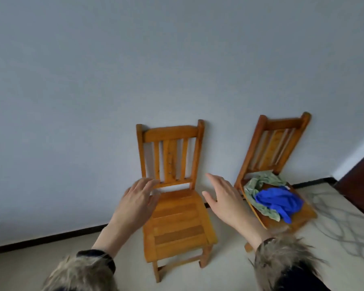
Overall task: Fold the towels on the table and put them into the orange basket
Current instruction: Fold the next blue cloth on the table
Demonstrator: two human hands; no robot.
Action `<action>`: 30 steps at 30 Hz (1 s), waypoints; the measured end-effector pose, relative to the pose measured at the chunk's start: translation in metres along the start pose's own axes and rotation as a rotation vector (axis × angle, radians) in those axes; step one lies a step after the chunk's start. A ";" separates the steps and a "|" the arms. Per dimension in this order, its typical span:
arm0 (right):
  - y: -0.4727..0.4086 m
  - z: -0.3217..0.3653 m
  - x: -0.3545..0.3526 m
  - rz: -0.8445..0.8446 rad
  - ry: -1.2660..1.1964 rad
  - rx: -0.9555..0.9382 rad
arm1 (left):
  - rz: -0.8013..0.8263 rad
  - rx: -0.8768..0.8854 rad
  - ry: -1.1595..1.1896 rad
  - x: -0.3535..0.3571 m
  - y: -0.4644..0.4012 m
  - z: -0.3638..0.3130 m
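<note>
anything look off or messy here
Yes: the blue towel and green towel lie crumpled in a heap on the right chair, unfolded. No table or orange basket shows. Both hands hold nothing.

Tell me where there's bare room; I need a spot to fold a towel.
The left chair seat is bare, between the two hands. The right chair seat is crowded with the blue towel and green towel.

Glossy wooden chairs [177, 223]; crumpled cloth towels [277, 201]; furry cuffs [282, 261].
</note>
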State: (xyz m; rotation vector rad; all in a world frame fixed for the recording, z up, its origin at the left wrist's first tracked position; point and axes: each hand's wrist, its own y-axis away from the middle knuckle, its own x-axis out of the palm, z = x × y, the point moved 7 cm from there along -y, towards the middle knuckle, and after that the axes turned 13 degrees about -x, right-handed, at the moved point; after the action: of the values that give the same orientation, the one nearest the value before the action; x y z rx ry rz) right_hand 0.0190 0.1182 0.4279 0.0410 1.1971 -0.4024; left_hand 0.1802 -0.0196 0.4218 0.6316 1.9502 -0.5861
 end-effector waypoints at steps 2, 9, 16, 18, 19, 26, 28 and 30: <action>0.010 -0.046 -0.014 -0.026 0.022 0.092 | 0.035 0.087 0.004 0.025 -0.025 -0.039; 0.022 -0.183 -0.038 -0.080 0.055 0.328 | 0.220 0.233 0.025 0.128 -0.110 -0.137; 0.027 -0.314 -0.053 -0.068 -0.025 0.622 | 0.441 0.295 0.023 0.224 -0.203 -0.212; 0.033 -0.347 -0.059 -0.086 -0.045 0.686 | 0.495 0.329 0.018 0.252 -0.220 -0.243; 0.036 -0.363 -0.060 -0.085 -0.054 0.715 | 0.525 0.347 0.023 0.265 -0.225 -0.259; 0.052 -0.480 -0.046 -0.042 -0.144 0.827 | 0.821 0.305 0.016 0.390 -0.240 -0.334; 0.052 -0.520 -0.034 -0.002 -0.171 0.821 | 0.875 0.235 0.013 0.433 -0.246 -0.347; 0.047 -0.562 -0.020 0.040 -0.198 0.788 | 0.891 0.139 0.016 0.473 -0.252 -0.360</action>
State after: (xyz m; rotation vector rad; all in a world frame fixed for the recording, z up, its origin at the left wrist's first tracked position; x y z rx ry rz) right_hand -0.4749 0.3034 0.2276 0.6881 0.7823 -0.8033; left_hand -0.4052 0.1067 0.1804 1.4714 1.4329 -0.1439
